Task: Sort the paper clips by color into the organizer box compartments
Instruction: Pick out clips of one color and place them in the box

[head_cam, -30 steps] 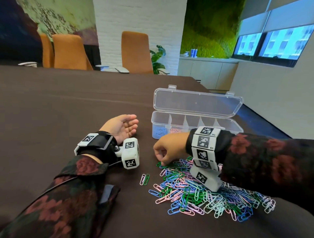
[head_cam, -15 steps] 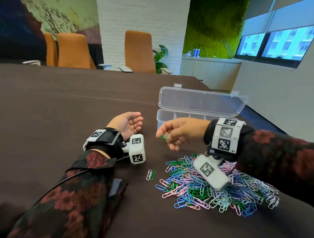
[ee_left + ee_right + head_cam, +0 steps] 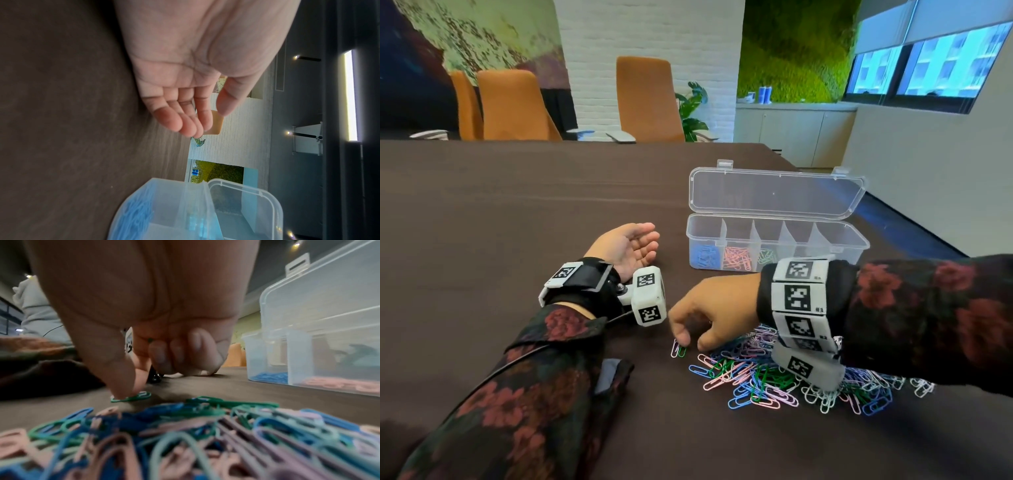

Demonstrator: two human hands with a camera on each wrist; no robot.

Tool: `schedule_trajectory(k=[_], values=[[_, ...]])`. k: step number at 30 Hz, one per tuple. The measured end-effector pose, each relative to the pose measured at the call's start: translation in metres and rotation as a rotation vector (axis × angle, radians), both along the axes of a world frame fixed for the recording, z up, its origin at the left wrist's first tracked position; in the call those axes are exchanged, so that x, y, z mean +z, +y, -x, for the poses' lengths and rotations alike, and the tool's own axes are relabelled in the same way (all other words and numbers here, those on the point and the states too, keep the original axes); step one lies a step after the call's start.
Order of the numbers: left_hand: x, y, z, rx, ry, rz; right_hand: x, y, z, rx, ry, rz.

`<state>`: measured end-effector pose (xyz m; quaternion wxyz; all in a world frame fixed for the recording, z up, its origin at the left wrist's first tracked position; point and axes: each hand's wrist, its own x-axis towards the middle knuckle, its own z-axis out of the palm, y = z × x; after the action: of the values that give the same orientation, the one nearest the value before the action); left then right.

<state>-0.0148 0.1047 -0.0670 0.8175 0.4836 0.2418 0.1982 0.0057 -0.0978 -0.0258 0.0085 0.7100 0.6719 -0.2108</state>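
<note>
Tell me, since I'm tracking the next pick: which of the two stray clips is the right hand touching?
The green clip: the right hand's thumb tip rests on it, while the pale clip lies beside it, farther from the pile.

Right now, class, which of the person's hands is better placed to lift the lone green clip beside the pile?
The right hand: its fingertips already touch the green clip. The left hand rests palm-up, away from it.
</note>
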Motion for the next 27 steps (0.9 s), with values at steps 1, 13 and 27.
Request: schedule_trajectory(k=[1,13,27], values=[[0.0,0.0,0.0,0.0,0.0,-0.002,0.0,0.0,0.001,0.012,-0.045,0.005],[0.001,-0.003,0.001,0.004,0.009,0.003,-0.002,0.001,0.0,0.062,-0.076,-0.037],[0.001,-0.003,0.001,0.004,0.014,-0.01,0.005,-0.016,-0.026,-0.08,-0.148,0.073]])
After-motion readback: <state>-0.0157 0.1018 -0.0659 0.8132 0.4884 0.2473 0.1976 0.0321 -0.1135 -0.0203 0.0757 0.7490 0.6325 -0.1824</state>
